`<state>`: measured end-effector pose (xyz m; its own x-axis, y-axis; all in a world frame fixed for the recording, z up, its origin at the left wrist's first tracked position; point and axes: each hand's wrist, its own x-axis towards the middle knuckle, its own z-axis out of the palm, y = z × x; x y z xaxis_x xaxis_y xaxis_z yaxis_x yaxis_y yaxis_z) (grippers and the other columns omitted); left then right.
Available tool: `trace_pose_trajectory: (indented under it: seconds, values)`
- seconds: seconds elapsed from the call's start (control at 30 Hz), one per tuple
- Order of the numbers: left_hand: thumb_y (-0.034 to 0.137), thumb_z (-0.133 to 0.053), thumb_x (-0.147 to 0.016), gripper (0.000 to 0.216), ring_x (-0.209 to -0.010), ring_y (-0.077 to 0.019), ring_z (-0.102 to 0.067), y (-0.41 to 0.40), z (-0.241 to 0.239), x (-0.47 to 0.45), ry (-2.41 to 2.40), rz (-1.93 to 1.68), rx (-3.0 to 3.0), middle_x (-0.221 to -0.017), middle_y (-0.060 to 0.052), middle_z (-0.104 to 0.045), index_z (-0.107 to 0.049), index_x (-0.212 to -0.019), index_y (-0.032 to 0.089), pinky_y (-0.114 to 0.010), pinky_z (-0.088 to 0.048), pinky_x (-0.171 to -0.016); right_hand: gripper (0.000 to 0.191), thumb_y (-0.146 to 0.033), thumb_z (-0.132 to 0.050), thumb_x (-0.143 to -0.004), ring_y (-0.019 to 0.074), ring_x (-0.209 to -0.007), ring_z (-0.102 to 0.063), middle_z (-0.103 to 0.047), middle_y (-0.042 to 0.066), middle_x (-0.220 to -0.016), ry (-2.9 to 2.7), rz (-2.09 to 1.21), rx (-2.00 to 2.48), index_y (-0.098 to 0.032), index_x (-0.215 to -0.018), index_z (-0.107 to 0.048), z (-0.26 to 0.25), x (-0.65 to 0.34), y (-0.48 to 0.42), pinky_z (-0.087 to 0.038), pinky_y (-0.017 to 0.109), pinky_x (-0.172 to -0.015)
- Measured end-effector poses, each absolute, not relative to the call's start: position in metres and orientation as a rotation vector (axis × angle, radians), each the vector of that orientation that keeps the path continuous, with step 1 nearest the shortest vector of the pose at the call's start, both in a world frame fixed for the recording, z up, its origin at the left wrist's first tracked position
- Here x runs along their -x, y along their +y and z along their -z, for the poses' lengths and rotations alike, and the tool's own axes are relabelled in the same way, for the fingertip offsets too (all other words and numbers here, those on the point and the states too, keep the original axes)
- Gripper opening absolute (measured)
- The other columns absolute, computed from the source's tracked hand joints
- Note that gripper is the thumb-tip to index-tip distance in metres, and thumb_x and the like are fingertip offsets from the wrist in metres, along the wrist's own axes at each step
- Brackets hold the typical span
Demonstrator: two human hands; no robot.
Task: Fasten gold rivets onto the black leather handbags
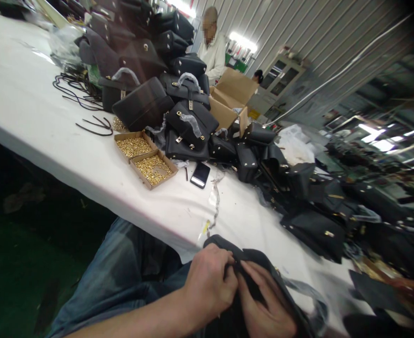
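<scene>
The one view looks from the wearer's head, forward and down over the lap (122, 267), with the left hand (210, 281) and right hand (266, 300) very near at the bottom, right of the middle. It faces across the table (83, 145) to the bags (143, 103) at middle range, then on to a co-worker (214, 56), a cabinet (280, 77) and the ceiling (316, 28) far behind. It is wide and tilted, so the table's near edge slants down from left to right, and the upper right corner goes dark
</scene>
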<state>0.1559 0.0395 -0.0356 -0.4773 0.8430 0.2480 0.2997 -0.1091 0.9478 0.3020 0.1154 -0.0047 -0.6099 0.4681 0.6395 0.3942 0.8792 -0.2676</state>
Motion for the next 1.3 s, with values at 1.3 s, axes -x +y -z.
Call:
trace_pose_trajectory:
  seconds: [1.3]
  values:
    - [0.017, -0.057, -0.084, 0.02, -0.086, -0.0299, -0.073, 0.101, 0.005, -0.105, 1.788, -1.002, -1.634, -0.089, -0.011, -0.078, -0.077, -0.089, 0.018, -0.037, -0.043, -0.07, 0.024, -0.027, -0.065, -0.107, 0.022, -0.116, -0.072, -0.075, 0.001, -0.126, -2.469, -0.804, 0.835, -0.031, -0.128, -0.075, -0.019, -0.301, 0.179, -0.057, 0.034, -0.105]
